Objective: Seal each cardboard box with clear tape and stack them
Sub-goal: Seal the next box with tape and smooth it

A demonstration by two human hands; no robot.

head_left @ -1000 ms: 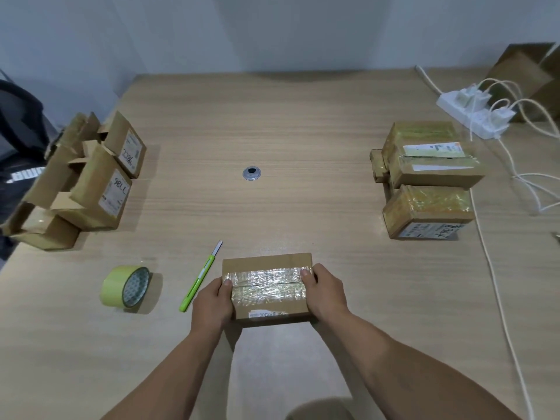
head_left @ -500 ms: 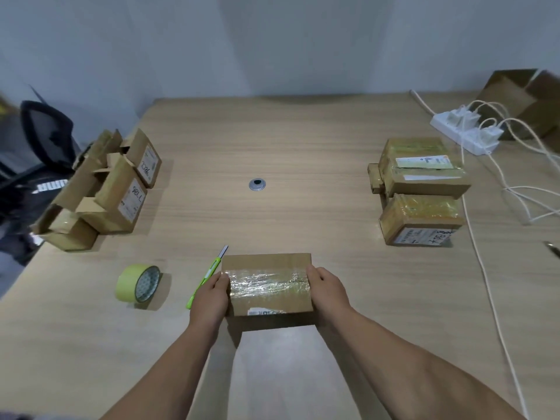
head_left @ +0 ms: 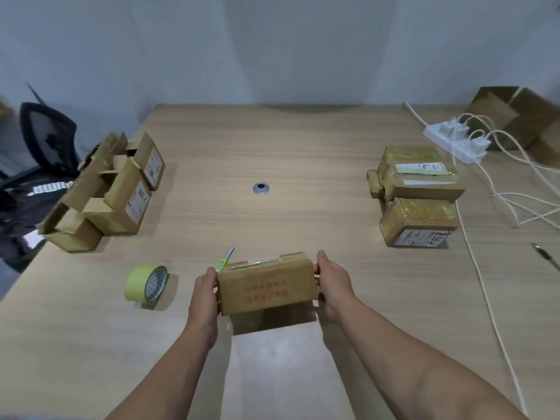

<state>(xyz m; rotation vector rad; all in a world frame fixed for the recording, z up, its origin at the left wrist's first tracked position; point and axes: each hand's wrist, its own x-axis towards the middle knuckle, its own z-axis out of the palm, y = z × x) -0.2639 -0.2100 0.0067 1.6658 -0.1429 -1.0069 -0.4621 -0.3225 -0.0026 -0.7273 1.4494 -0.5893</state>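
Close to the person's body, above the front of the tabletop, a small cardboard box is held between both hands. The left hand grips one short end and the right hand the other, fingers curled round the ends. The box is tipped so a side with faint red print faces the wearer. Its shadow below suggests it is clear of the wood. A strip of clear tape runs along its upper face.

It looks light and fairly stiff, since two hands carry it with no visible strain. Corrugated walls give in the middle, so the ends and corners are the places to hold. The glossy tape would likely be slick under a thumb, so bare cardboard is the better surface.

Just behind the left hand lies a green cutter, and further left a roll of tape stands on edge. Mid-table sits a metal grommet. Well off to the left is a cluster of open boxes with flaps up. On the right, the taped boxes are piled, probably the destination. Beyond them lie a power strip with white cables and a large open carton.
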